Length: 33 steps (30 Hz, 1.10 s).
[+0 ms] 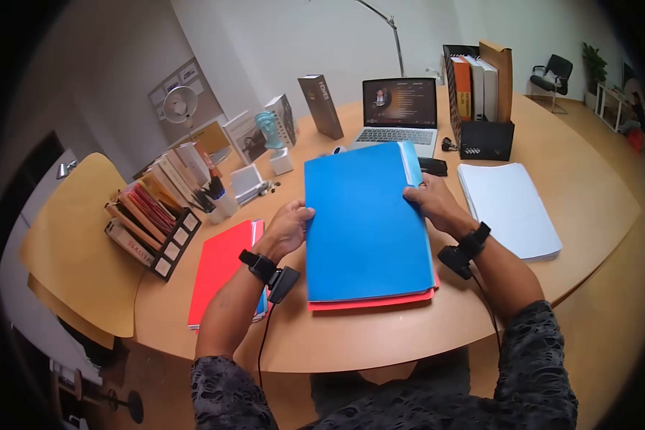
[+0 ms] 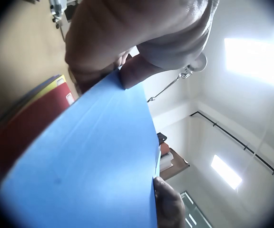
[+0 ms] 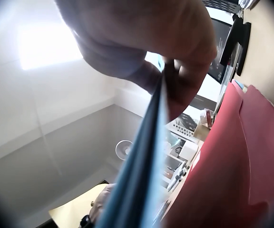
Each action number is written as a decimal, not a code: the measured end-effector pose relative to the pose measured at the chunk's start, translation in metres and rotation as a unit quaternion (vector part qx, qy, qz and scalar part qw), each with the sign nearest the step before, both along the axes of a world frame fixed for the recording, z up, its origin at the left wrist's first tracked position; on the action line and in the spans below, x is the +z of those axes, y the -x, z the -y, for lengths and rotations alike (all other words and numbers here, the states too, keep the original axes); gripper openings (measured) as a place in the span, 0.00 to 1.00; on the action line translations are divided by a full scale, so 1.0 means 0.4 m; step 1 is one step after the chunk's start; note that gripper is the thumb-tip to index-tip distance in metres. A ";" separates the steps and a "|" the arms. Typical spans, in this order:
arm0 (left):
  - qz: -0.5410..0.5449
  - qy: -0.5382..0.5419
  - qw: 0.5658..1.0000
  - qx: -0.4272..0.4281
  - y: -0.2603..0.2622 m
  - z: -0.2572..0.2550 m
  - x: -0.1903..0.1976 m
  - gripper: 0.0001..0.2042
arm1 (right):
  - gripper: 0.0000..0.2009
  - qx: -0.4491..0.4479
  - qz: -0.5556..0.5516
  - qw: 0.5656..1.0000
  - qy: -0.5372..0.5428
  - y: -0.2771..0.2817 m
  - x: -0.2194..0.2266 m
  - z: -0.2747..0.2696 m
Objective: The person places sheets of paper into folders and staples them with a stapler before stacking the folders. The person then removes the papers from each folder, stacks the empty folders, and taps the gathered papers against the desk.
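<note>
A blue folder [image 1: 369,222] with papers showing at its right edge is held up over the table by both hands. My left hand [image 1: 287,228] grips its left edge; in the left wrist view the thumb lies on the blue cover [image 2: 94,156]. The right edge is pinched by my right hand [image 1: 437,204], thumb on the front and fingers behind. Below the blue folder, a red folder [image 1: 373,305] shows along the bottom; the right wrist view shows red folders [image 3: 218,156] lying apart beneath it. Beside my left forearm lies another stack topped by a red folder [image 1: 222,261].
White paper [image 1: 509,208] lies in a stack at the right. Behind stand an open laptop [image 1: 398,115] and a book holder [image 1: 486,140]. At the left are a file rack [image 1: 166,251], a pen cup [image 1: 223,205] and a teal bust [image 1: 269,129]. The table's curved edge runs close to me.
</note>
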<state>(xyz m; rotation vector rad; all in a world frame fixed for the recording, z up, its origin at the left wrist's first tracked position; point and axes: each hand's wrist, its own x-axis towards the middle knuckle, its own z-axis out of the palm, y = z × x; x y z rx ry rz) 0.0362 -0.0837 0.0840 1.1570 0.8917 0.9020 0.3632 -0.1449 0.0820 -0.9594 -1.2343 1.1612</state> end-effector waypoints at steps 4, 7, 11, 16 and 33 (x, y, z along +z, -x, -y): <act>-0.002 -0.026 1.000 0.012 0.185 0.008 0.040 0.17 | 0.17 0.034 0.007 0.995 0.092 -0.006 0.006 0.010; -0.086 -0.054 0.991 0.088 0.387 0.036 0.076 0.22 | 0.12 0.014 -0.027 0.992 0.124 -0.041 -0.032 -0.016; -0.180 -0.033 0.960 0.213 0.623 0.097 0.069 0.22 | 0.13 0.039 -0.028 0.986 0.159 -0.054 -0.046 -0.028; -0.269 0.003 0.934 0.237 0.839 0.125 0.003 0.22 | 0.15 0.064 0.005 0.980 0.186 -0.035 -0.041 -0.016; -0.429 -0.285 0.845 -0.146 0.021 -0.066 0.058 0.34 | 0.26 -0.005 0.008 0.980 0.199 -0.059 0.003 -0.027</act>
